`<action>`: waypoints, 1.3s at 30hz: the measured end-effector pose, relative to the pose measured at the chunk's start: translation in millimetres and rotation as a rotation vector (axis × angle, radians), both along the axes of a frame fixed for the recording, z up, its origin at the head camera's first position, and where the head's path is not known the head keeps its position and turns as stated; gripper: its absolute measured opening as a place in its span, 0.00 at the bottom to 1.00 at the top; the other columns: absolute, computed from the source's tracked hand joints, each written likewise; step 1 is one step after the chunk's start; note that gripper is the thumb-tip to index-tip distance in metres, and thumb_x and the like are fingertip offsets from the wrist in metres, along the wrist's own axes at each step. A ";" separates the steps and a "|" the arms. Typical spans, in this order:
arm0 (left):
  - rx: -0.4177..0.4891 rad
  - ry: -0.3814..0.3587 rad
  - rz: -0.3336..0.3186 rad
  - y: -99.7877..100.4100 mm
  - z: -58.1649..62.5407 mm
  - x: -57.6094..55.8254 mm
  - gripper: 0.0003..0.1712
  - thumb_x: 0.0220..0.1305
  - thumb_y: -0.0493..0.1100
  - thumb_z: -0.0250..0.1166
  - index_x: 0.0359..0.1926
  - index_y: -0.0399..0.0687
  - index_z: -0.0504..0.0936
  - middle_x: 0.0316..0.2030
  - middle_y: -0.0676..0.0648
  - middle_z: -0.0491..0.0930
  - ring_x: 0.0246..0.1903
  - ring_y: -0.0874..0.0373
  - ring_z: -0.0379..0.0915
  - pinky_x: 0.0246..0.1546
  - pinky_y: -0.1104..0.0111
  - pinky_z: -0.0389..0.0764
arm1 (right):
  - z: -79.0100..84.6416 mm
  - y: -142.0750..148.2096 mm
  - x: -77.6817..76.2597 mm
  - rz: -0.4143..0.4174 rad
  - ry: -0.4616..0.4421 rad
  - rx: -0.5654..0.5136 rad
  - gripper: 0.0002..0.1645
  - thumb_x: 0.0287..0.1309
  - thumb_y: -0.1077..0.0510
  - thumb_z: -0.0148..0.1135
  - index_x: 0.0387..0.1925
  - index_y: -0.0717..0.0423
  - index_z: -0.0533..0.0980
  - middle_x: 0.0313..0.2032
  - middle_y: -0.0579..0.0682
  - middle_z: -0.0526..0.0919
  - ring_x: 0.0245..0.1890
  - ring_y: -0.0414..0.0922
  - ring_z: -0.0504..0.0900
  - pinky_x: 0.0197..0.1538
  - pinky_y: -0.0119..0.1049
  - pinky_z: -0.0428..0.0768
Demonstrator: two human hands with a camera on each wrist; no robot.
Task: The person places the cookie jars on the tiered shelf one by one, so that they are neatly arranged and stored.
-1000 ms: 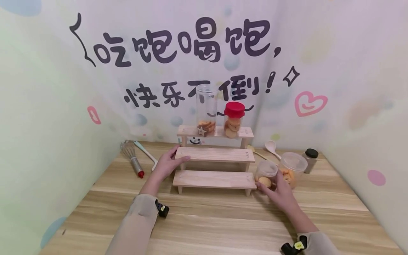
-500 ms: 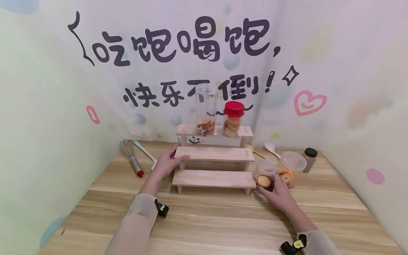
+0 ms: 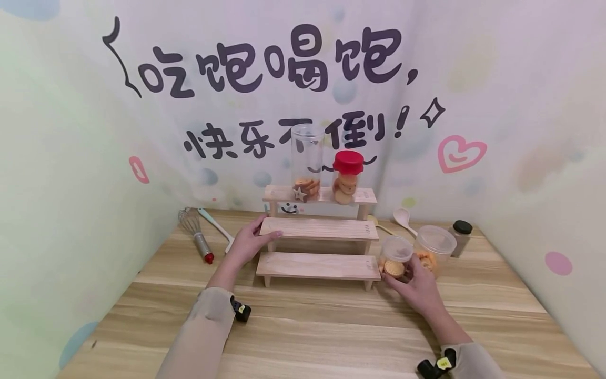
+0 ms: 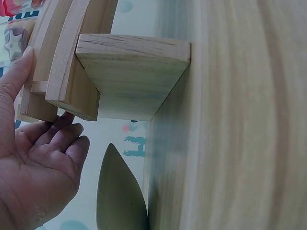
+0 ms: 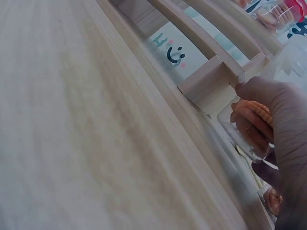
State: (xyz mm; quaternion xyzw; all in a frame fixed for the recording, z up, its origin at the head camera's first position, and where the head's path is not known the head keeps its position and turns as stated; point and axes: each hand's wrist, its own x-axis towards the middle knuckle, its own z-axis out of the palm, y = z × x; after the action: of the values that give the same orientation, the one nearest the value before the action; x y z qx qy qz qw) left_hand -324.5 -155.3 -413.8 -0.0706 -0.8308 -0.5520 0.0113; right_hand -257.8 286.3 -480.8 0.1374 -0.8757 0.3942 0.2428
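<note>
A three-step wooden display stand (image 3: 319, 229) stands on the table. My left hand (image 3: 247, 245) holds the left end of its middle step, thumb on top; in the left wrist view its fingers (image 4: 67, 136) curl at the back of the board. My right hand (image 3: 418, 288) grips a small clear jar (image 3: 396, 249) with cookies (image 3: 394, 269) inside, beside the right end of the lowest step. In the right wrist view the thumb (image 5: 259, 88) lies along that jar's side. On the top step are a tall clear jar (image 3: 306, 152) and a red-capped cookie jar (image 3: 347, 179).
A larger clear jar (image 3: 434, 247) of cookies stands just behind my right hand, with a dark-lidded jar (image 3: 461, 239) and a pale spoon (image 3: 403, 218) farther back. A whisk (image 3: 196, 237) and a light-blue-handled utensil (image 3: 214, 226) lie left of the stand.
The small cookie jar in my right hand has shifted and turned slightly, and more of the front cookie's face shows. My left hand and the stand keep their places.
</note>
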 end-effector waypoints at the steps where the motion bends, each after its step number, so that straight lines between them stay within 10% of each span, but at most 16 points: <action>1: -0.001 0.000 0.000 -0.1 0.1 0.0 0.59 0.54 0.70 0.71 0.79 0.57 0.56 0.75 0.41 0.58 0.72 0.47 0.58 0.68 0.54 0.67 | 0.6 -0.4 0.2 -0.003 0.011 -0.005 0.43 0.46 0.57 0.82 0.62 0.57 0.69 0.50 0.61 0.83 0.46 0.56 0.85 0.43 0.42 0.86; 8: 0.010 0.002 -0.010 -0.1 0.8 -0.4 0.58 0.55 0.69 0.72 0.79 0.57 0.56 0.76 0.42 0.56 0.73 0.48 0.56 0.69 0.55 0.65 | 6.0 -1.2 1.7 0.001 0.141 -0.067 0.45 0.40 0.59 0.85 0.61 0.56 0.73 0.51 0.53 0.82 0.46 0.43 0.83 0.45 0.21 0.79; 19: 0.030 0.007 -0.018 0.9 1.3 1.3 0.57 0.56 0.67 0.72 0.79 0.55 0.55 0.76 0.41 0.57 0.73 0.47 0.57 0.68 0.55 0.66 | 8.4 -8.7 5.2 0.085 0.361 -0.135 0.53 0.21 0.77 0.84 0.59 0.70 0.73 0.48 0.61 0.82 0.48 0.28 0.79 0.47 0.18 0.78; 25: 0.033 0.000 -0.010 1.7 3.2 2.1 0.57 0.57 0.66 0.72 0.80 0.56 0.55 0.75 0.41 0.60 0.71 0.48 0.61 0.67 0.54 0.68 | 6.1 -40.8 11.1 0.176 0.428 -0.101 0.52 0.23 0.67 0.87 0.59 0.66 0.75 0.52 0.60 0.83 0.57 0.35 0.78 0.61 0.24 0.72; 32: 0.025 -0.001 -0.003 0.7 3.7 2.4 0.57 0.56 0.67 0.72 0.79 0.57 0.55 0.74 0.41 0.60 0.71 0.47 0.61 0.67 0.54 0.68 | 1.1 -98.8 3.6 0.382 0.469 -0.079 0.47 0.39 0.48 0.85 0.60 0.62 0.75 0.49 0.55 0.84 0.48 0.47 0.83 0.56 0.28 0.78; 39: 0.028 0.007 -0.006 0.6 1.1 3.1 0.57 0.56 0.67 0.72 0.79 0.56 0.56 0.74 0.40 0.60 0.71 0.46 0.61 0.67 0.54 0.69 | 6.0 -158.1 1.1 0.253 0.536 -0.004 0.46 0.46 0.34 0.77 0.58 0.59 0.76 0.46 0.51 0.84 0.42 0.49 0.81 0.44 0.42 0.78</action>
State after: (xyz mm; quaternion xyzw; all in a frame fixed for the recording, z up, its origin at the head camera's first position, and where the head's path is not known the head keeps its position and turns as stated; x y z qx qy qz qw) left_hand -321.4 -154.7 -412.7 -0.0747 -0.8226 -0.5635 0.0136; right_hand -256.7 128.2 -474.8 0.3443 -0.7554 0.3729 0.4144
